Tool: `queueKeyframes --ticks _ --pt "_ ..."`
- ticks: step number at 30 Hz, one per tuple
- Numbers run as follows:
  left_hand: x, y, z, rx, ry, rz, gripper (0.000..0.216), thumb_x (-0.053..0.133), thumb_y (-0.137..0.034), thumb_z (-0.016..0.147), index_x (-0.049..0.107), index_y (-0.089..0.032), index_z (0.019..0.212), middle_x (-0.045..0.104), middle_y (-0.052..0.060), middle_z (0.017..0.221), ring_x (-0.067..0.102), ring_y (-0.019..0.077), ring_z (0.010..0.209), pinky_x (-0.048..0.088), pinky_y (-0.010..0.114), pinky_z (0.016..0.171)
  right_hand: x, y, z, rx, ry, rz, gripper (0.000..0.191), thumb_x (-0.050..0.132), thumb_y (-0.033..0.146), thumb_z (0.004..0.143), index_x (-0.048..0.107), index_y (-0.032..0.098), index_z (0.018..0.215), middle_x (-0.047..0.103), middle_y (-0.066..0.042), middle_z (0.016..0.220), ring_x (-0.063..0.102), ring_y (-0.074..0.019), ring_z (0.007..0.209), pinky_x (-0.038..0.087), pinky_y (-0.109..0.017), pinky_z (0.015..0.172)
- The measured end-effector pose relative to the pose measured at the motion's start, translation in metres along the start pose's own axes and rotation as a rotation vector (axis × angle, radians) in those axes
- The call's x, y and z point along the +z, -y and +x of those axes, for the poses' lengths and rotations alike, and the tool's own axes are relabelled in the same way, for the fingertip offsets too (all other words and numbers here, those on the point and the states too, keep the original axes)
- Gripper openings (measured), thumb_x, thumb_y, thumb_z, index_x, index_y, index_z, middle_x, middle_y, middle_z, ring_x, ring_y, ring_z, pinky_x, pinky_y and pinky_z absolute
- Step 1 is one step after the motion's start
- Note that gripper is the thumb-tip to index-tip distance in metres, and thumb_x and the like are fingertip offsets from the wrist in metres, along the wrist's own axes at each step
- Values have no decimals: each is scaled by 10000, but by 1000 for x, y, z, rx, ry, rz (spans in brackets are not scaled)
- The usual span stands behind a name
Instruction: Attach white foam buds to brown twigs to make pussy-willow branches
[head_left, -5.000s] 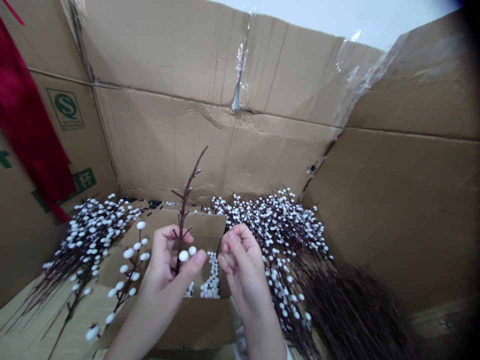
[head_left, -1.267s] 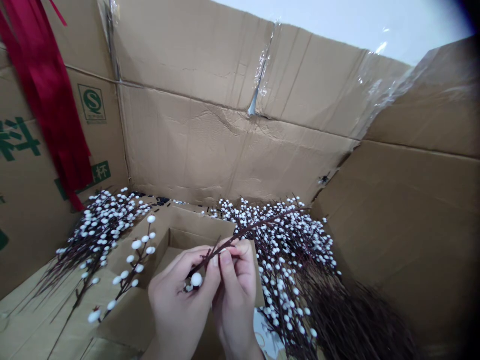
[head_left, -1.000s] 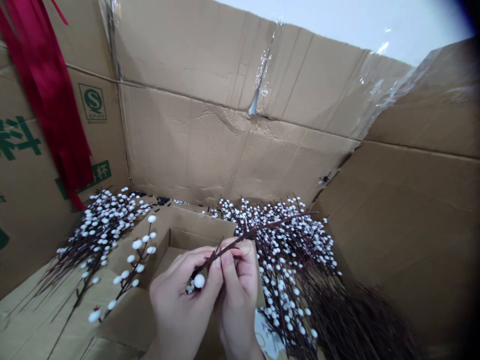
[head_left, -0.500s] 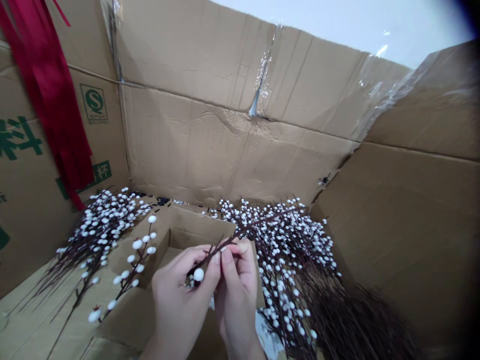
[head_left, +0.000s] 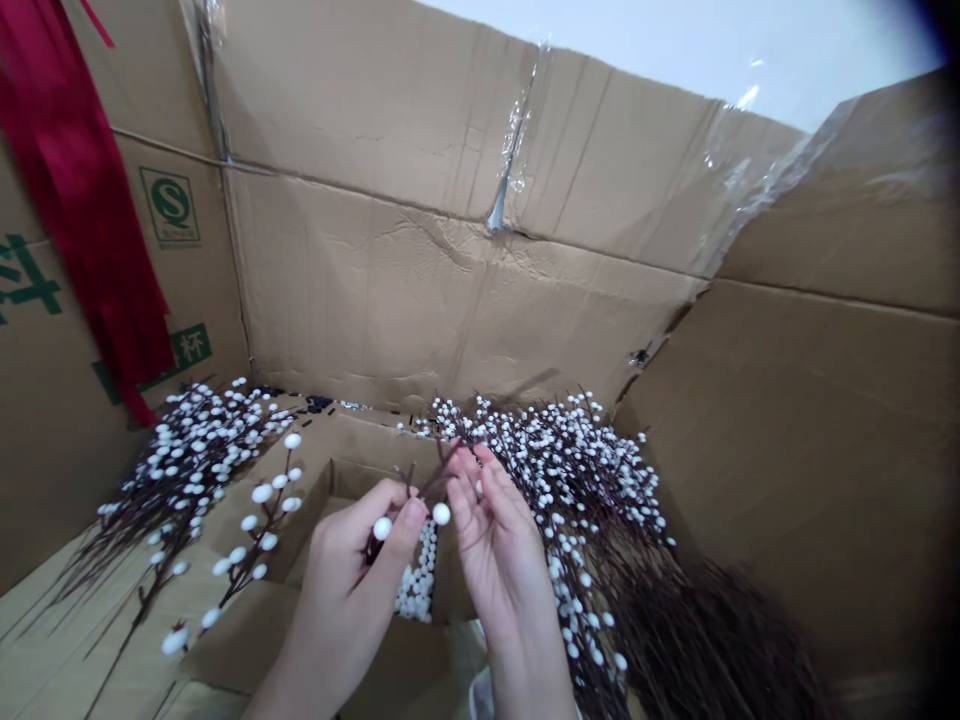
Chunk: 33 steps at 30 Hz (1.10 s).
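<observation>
My left hand [head_left: 360, 570] pinches a dark brown artificial berry branch [head_left: 431, 485] between thumb and fingers. Two white berries [head_left: 441, 514] show on or close to this branch. To its right is my right hand [head_left: 499, 540], palm turned up and fingers loosely curled. A small white berry [head_left: 478, 487] shows between those fingers. Below the hands, loose white berries [head_left: 416, 590] lie in a cardboard box [head_left: 360, 470]. A berried sprig [head_left: 255, 540] rests at the box's left edge.
Bunches of white-berried branches lie at left [head_left: 202, 450] and right [head_left: 570, 470]. Bare brown stems [head_left: 712, 640] are piled at lower right. Tall cardboard walls [head_left: 360, 290] stand around, with red ribbons [head_left: 90, 200] hanging on the left one.
My right hand has moved right, away from my left hand, and its palm has turned up. The branch's far end is smeared by motion. The loose berries in the box now show.
</observation>
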<state>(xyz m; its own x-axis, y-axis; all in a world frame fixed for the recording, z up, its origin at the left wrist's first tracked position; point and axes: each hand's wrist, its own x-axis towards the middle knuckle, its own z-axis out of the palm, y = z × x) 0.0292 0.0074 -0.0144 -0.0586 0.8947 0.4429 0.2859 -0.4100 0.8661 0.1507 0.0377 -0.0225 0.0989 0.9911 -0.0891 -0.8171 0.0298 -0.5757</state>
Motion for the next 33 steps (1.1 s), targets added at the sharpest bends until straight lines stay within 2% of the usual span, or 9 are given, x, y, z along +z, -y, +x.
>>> queueKeyframes --ticks 3,5,9,14,17,21,24,27,33 --pt "-1 -1 0 35 106 26 455 451 -389 945 463 -215 525 448 -51 481 443 108 445 334 222 447 0 -1 0 -60 41 -36 173 779 301 738 665 191 808 565 79 528 463 -47 411 435 -135 402" --pt "0 -3 0 41 171 6 436 469 -381 942 543 -210 548 545 -32 494 522 119 471 381 220 473 -1 -2 0 -87 52 -75 214 804 281 679 612 192 707 447 117 476 333 -27 375 339 -120 364" --pt "1 -6 -2 -34 230 -135 324 491 -398 936 638 -222 707 659 -13 546 584 134 476 429 210 457 -3 0 -2 -98 76 -165 255 815 255 641 583 207 732 547 79 613 466 -57 481 425 -156 462" --pt "0 -9 -4 -56 243 -195 361 510 -406 910 599 -219 615 572 -24 502 541 122 458 406 197 439 -3 0 -5 -43 126 -221 311 850 354 655 588 218 755 633 44 666 532 -97 528 451 -189 479" --pt "-1 -9 -3 -53 222 -165 391 494 -397 904 557 -218 562 519 -30 481 505 124 446 391 208 434 -1 -1 -6 -69 135 -209 339 892 377 602 628 208 730 675 22 713 562 -99 574 457 -181 500" --pt "-2 -9 -2 43 91 9 349 525 -313 880 552 -212 548 549 -26 515 509 135 510 390 225 486 1 -1 -8 -80 185 -192 302 890 374 613 651 194 653 627 41 631 537 -81 545 448 -161 485" --pt "-4 -8 -3 145 43 127 340 535 -242 874 530 -205 536 534 -50 489 485 112 485 365 221 496 3 1 -10 -23 207 -161 262 911 233 569 672 197 672 670 42 637 583 -74 548 491 -152 519" --pt "-5 -8 -3 225 40 194 350 530 -222 886 518 -200 537 522 -62 486 485 99 471 358 220 499 5 3 -12 17 228 -106 287 906 116 527 685 203 689 735 32 684 664 -77 606 533 -141 585" --pt "-5 -6 -1 257 87 265 358 487 -194 911 548 -188 559 540 -58 501 505 97 483 362 226 524 5 5 -13 40 279 -103 231 893 125 573 700 209 669 757 32 674 716 -94 620 558 -140 590"
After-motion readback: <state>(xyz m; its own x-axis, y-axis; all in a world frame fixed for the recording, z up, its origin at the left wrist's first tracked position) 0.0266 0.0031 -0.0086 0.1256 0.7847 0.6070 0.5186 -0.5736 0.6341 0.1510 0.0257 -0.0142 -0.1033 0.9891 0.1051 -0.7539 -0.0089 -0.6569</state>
